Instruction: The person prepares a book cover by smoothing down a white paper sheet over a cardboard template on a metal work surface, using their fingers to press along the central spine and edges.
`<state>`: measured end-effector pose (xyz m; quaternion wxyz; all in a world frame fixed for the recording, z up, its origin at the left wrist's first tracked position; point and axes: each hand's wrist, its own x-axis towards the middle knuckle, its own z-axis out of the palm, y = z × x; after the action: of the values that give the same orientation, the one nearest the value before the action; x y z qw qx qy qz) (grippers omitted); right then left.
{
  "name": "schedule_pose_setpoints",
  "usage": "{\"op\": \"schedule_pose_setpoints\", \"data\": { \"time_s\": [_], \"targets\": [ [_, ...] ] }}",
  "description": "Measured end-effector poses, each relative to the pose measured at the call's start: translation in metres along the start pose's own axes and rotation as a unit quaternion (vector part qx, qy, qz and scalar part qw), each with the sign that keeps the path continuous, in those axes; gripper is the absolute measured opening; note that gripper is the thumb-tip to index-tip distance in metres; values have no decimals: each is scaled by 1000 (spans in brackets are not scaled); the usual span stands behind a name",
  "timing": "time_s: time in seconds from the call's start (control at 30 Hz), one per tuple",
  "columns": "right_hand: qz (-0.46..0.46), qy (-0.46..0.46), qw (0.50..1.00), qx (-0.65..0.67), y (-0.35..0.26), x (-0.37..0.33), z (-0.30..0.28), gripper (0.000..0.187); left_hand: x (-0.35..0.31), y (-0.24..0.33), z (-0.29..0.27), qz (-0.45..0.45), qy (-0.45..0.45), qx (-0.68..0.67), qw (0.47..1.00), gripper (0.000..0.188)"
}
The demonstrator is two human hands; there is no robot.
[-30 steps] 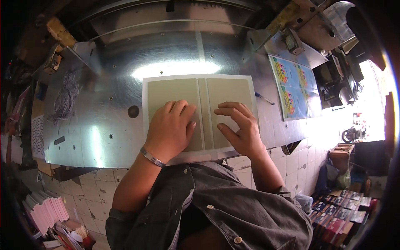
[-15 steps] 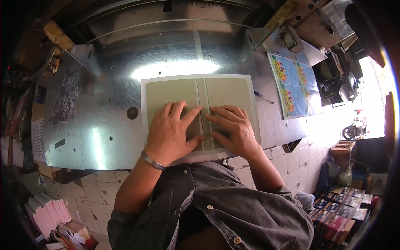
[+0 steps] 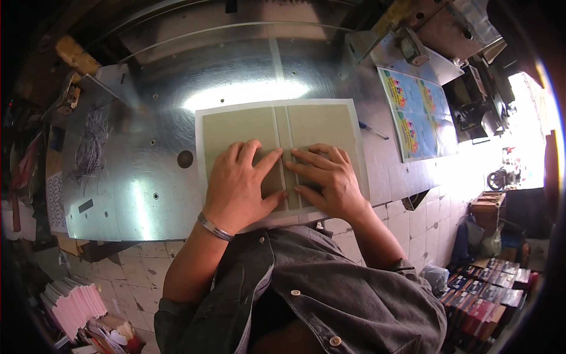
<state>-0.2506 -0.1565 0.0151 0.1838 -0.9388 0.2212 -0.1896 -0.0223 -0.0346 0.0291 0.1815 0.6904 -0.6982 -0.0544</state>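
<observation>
Head view: a metal table [image 3: 171,194], its six o'clock edge bearing a white sheet [image 3: 200,130] with two tan greyboard panels [image 3: 239,127].
From the white sheet's middle: a blue printed sheet [image 3: 417,115] lies at two o'clock; the left hand [image 3: 236,183] rests at eight, the right hand [image 3: 333,180] at four, both palm-down, fingers spread; tangled grey strips [image 3: 93,141] at nine; a narrow board strip [image 3: 282,121] between the panels; a pen [image 3: 374,131] beside the white sheet, toward two.

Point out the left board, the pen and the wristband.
Left board [image 3: 236,125]: head view, bare upper part.
Pen [image 3: 373,130]: head view, middle of its barrel.
Wristband [image 3: 214,228]: head view, middle of its visible band.
</observation>
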Motion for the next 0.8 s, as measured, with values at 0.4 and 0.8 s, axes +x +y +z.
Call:
{"op": "schedule_pose_setpoints", "data": {
  "time_s": [0.4,0.8],
  "targets": [
    [9,-8,1000,-1,-1,-1,1,57,0,-1,1,5,5,3,1000,75],
    [8,-8,1000,-7,-3,0,0,57,0,0,0,3,4,2,1000,78]
  ]
}}
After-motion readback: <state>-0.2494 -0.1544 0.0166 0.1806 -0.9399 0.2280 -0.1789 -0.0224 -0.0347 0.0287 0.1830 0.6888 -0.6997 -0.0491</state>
